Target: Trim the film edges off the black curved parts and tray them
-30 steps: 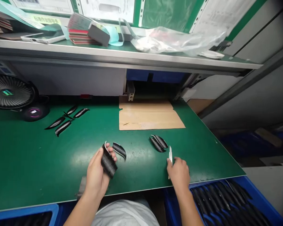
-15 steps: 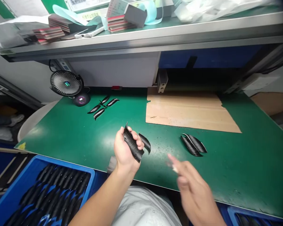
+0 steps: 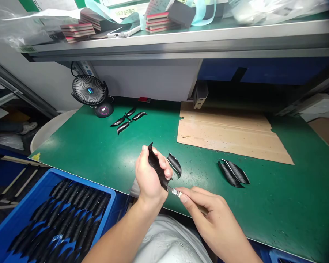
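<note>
My left hand (image 3: 150, 175) is wrapped round a curved black plastic shell (image 3: 158, 166), its pointed end tilted up and away from me. In my right hand (image 3: 205, 208) a small knife (image 3: 176, 191) with a thin metal blade is pinched between thumb and fingers; the handle is mostly hidden. The blade tip meets the lower end of the shell, or lies very close to it. Just beyond my left fingers another black shell (image 3: 175, 165) lies on the green table (image 3: 98, 153). Two more black shells (image 3: 233, 173) rest side by side to the right.
A blue bin (image 3: 50, 175) of black shells stands at the lower left. Black parts joined by a frame (image 3: 128, 119) lie near a small fan (image 3: 89, 90). A cardboard sheet (image 3: 230, 133) covers the back right. Above runs a metal-edged shelf (image 3: 164, 47) holding red-edged stacks (image 3: 157, 22).
My right hand has moved left and brought the knife to the lower end of the shell. My left hand still holds the shell, now turned slightly. The view has shifted a little.
</note>
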The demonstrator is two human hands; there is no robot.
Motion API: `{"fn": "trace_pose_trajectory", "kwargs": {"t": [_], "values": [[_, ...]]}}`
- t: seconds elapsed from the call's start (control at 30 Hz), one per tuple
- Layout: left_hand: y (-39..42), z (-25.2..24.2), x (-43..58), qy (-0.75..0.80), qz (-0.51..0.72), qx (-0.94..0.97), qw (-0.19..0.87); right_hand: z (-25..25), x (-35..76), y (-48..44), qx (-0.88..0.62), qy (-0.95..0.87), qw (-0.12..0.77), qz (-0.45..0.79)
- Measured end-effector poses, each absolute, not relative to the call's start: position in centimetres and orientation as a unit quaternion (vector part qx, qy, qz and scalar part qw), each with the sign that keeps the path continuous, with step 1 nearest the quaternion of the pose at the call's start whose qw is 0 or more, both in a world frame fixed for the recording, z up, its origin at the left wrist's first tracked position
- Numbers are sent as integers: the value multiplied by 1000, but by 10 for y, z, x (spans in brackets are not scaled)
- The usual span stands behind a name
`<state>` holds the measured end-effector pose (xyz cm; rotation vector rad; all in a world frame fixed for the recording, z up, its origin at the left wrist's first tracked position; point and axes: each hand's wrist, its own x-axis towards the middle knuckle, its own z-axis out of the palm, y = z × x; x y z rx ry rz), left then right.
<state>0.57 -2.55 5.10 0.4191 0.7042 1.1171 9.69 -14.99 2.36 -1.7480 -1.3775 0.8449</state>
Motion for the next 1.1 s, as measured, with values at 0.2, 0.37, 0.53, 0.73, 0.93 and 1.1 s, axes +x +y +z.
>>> {"fn": "trace_pose_trajectory", "kwargs": {"t": [0.2, 0.37, 0.53, 0.73, 0.93, 1.1], "values": [[-26, 51, 3, 335, 519, 199, 760, 23, 92, -150, -721, -535, 341, 279], [-29, 50, 2, 339, 529, 205, 750, 23, 88, -152, -739, -542, 329, 227], [-32, 47, 2, 354, 536, 210, 737, 18, 83, -151, -747, -543, 326, 200], [-29, 41, 2, 370, 543, 182, 731, 7, 78, -157, -755, -557, 343, 46], [-19, 35, 1, 376, 503, 81, 774, -10, 80, -157, -689, -521, 505, -5], [-33, 22, 8, 371, 462, 179, 785, -14, 68, -125, -693, -319, 532, 367]]}}
